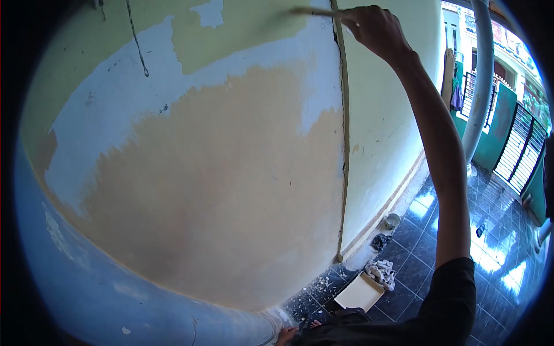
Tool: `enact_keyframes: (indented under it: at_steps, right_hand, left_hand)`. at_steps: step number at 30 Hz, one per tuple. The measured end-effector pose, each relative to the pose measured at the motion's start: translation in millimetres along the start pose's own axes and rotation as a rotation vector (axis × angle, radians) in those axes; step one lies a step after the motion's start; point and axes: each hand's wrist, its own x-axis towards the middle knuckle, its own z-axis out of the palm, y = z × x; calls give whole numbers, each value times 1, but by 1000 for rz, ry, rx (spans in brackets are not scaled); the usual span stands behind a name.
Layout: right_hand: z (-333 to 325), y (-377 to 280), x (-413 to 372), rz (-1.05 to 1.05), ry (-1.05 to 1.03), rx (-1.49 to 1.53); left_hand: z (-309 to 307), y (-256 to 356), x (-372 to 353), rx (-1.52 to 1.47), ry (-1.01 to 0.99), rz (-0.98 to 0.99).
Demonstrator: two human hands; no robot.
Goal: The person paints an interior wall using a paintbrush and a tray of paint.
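My right hand [378, 32] is raised at the top of the view, closed round the handle of a brush [317, 11] whose head lies against or close to the upper wall. Below it the wall [231, 173] shows a broad beige painted area with ragged edges, a band of bare white, and old yellow-green paint above. My left hand [287, 335] is low at the bottom edge, near the blue curved surface [144, 294]; its fingers are partly cut off and too small to make out.
On the dark tiled floor [404, 254] lie a cream tray [360, 292], a crumpled cloth [381, 273], a dark rag [381, 241] and a small pot [392, 221]. A vertical pipe [479, 86] and a metal gate [520, 144] stand at the right.
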Motion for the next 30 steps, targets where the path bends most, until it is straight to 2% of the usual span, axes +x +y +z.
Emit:
enact_keyframes:
  at_steps: [1,3,4,5,7,9,12,14,15,17,18,20,21,22,23,25,27,29,30]
  right_hand:
    - [-1,2,2,17,102,36]
    - [26,5,-16,-56,-20,-163]
    - [43,-2,-32,-86,-201,-246]
    - [52,-14,-57,-108,-131,-192]
    - [25,-31,-85,-103,-365,-31]
    - [20,-18,-87,-175,-461,131]
    - [10,-7,-40,-142,-527,19]
    - [16,12,-2,-145,-469,-1]
    - [18,19,12,-134,-334,-1]
    - [9,25,22,-200,-20,-68]
    - [12,25,19,-193,-21,-66]
    - [25,20,3,-206,134,-182]
    - [32,12,-15,-260,69,-304]
    - [43,4,-38,-352,99,-268]
    - [48,-6,-56,-365,-45,-252]
    - [29,-12,-75,-397,-295,-158]
    - [17,-4,-67,-417,-383,-7]
    - [23,5,-46,-383,-313,-1]
    - [28,13,-30,-406,-198,-42]
  left_hand:
    - [2,-2,4,-20,27,-36]
    - [17,4,5,-51,55,-70]
    - [23,9,2,-48,64,-125]
    - [23,14,0,-41,75,-180]
    - [26,14,9,-6,78,-99]
    - [39,20,16,25,77,-26]
    - [47,24,24,5,72,-85]
    - [50,29,31,-140,24,-116]
    - [51,35,31,-135,30,-114]
    - [59,54,27,68,102,-105]
    - [60,64,23,73,105,-109]
    - [64,81,10,27,139,-148]
    - [64,85,8,28,142,-149]
    - [64,87,6,12,144,-155]
    - [65,87,4,-4,147,-162]
    - [62,49,22,-86,121,-124]
    - [61,45,26,-161,96,-92]
    - [63,47,21,-139,92,-144]
    - [64,55,21,-130,90,-166]
